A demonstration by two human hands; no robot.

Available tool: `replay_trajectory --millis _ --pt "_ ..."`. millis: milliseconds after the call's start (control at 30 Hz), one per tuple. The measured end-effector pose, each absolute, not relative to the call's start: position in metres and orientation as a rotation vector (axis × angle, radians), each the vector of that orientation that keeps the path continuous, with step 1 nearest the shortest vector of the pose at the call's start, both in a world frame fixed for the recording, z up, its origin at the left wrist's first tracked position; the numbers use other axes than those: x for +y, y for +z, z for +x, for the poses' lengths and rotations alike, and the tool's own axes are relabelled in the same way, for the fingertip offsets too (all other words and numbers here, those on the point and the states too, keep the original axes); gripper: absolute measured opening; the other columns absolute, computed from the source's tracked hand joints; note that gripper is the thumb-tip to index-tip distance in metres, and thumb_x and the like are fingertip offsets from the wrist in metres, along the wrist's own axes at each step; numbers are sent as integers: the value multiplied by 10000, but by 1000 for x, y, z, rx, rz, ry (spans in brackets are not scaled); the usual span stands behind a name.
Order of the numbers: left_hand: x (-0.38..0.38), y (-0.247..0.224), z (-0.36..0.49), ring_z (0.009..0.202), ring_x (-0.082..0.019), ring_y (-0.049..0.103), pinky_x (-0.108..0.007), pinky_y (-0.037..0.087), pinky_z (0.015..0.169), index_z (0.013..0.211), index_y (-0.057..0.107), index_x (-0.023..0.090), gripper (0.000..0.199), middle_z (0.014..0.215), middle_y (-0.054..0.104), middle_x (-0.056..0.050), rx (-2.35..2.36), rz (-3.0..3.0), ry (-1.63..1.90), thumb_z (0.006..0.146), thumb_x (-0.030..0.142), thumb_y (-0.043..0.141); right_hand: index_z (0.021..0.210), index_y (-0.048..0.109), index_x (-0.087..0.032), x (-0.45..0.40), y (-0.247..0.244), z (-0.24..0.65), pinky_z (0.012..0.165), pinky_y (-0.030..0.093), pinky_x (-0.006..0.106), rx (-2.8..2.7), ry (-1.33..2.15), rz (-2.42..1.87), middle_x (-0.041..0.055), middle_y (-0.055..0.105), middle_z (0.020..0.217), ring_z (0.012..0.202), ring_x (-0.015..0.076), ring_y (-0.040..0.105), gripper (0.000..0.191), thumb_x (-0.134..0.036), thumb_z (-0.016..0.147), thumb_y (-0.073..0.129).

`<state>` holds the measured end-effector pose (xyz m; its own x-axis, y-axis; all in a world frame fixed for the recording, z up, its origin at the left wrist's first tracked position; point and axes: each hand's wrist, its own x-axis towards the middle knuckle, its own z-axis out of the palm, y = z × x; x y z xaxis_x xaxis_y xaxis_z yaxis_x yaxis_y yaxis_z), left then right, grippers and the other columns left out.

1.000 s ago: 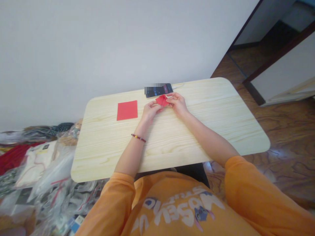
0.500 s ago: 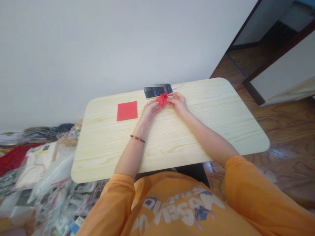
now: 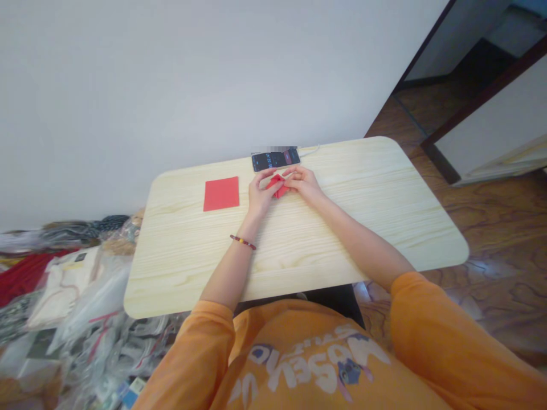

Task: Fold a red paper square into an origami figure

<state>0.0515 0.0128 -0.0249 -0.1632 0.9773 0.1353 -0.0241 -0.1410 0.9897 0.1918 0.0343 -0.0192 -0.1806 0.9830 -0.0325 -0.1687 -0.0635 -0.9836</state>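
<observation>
At the left, a flat red paper square lies on the pale wood-grain surface. Next comes my left hand, its fingers closed narrowly on the folded red paper, a small, crisp wedge lying lengthwise left to right, just near of the black phone (its screen is lit). My right hand, equally close, pinches the wedge's right end.

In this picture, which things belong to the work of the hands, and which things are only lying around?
Belong to the work:
folded red paper, held by the left hand and right hand
red paper square, untouched on the table, probably belongs too

Just lying around:
phone
plastic bags beside the table
</observation>
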Motion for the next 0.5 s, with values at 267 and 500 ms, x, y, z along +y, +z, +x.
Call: replay_trajectory --millis 267,500 --pt "11 -22 49 810 -172 651 -297 513 804 775 719 163 251 829 724 -36 1225 1113 1329 591 314 797 759 623 -170 36 -19 192 452 320 203 -1210 1447 -1010 -35 607 590 486 75 469 255 -258 548 735" --pt "13 -22 49 937 -201 658 -323 484 894 701 724 165 228 950 729 -75 1206 1134 1250 577 317 839 773 690 -172 33 -17 192 676 444 251 -1321 1271 -992 12 668 803 684 106 531 286 -339 564 793"
